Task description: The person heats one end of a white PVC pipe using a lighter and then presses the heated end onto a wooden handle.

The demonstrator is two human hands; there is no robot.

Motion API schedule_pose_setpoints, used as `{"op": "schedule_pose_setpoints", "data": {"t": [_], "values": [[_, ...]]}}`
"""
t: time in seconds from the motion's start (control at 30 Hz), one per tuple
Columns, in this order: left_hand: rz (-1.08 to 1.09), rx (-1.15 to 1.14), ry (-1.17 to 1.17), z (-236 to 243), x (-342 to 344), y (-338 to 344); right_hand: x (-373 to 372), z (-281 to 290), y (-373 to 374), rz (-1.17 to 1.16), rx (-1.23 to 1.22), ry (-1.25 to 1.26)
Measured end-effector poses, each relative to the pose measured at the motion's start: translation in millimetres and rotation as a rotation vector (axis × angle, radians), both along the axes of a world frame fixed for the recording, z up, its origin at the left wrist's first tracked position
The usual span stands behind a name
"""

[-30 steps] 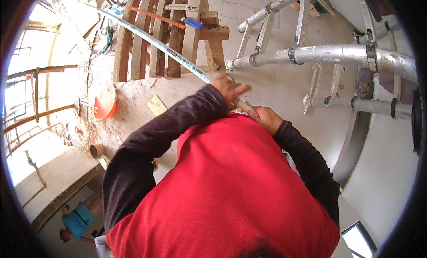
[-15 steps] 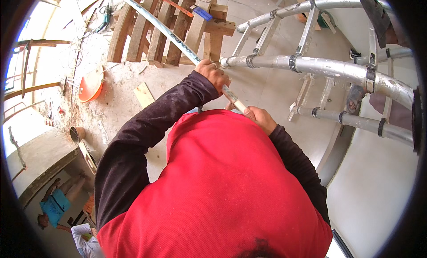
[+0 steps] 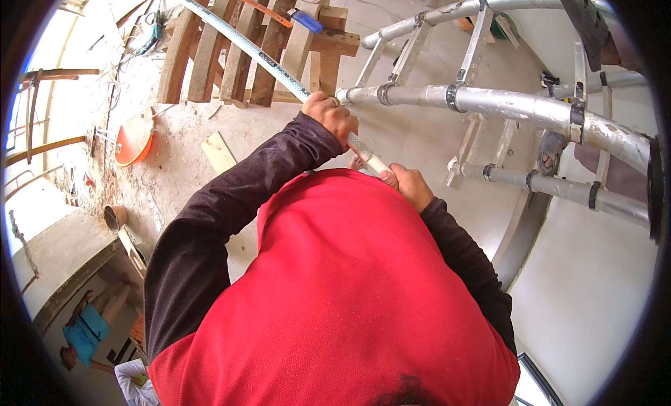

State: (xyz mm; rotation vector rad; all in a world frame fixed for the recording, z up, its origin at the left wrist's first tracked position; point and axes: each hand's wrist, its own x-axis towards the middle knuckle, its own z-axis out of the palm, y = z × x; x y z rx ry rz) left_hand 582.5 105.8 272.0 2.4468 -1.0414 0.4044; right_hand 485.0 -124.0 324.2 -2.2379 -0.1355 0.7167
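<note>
My left hand (image 3: 330, 118) is wrapped round a long light-blue patterned pole (image 3: 262, 58), a ring on one finger. The pole runs from the upper left down to my body. Lower on it, my right hand (image 3: 411, 186) grips the pale end section (image 3: 377, 165), thumb laid along it. Just in front of my red shirt, both hands hold the pole slantwise. Its far end reaches past the slatted wooden pallet (image 3: 239, 70) toward the picture's rim.
An aluminium pipe ladder frame (image 3: 419, 97) stands at the right, with another person's leg (image 3: 583, 28) and shoe (image 3: 552, 153) by it. On the pallet lies an orange tool with a blue handle (image 3: 306, 20). An orange basin (image 3: 133, 140) and a board (image 3: 219, 153) lie left; people (image 3: 87, 329) are lower left.
The surroundings have shifted slightly left in my view. Both hands keep their grip on the pole, which has barely moved relative to my body.
</note>
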Motion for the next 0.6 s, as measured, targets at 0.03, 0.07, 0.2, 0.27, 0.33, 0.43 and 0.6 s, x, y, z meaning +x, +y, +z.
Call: {"op": "schedule_pose_setpoints", "data": {"t": [0.03, 0.07, 0.2, 0.27, 0.33, 0.43, 0.6], "values": [[0.008, -0.019, -0.014, 1, 0, -1, 1, 2, -1, 0.018, -0.012, 0.023], [0.016, -0.037, -0.028, 1, 0, -1, 1, 1, -2, 0.014, -0.004, 0.032], [0.023, -0.057, -0.045, 1, 0, -4, 2, -1, -5, -0.01, 0.036, 0.082], [0.024, -0.07, -0.051, 1, -1, -6, 2, 0, -6, -0.017, 0.046, 0.113], [0.024, -0.081, -0.054, 1, 0, -6, 6, 5, -7, -0.012, 0.043, 0.139], [0.026, -0.081, -0.064, 0, 2, -7, 6, 2, -9, -0.041, 0.104, 0.14], [-0.024, -0.029, 0.013, 11, 8, -6, 11, 11, -15, -0.012, 0.112, 0.172]]}}
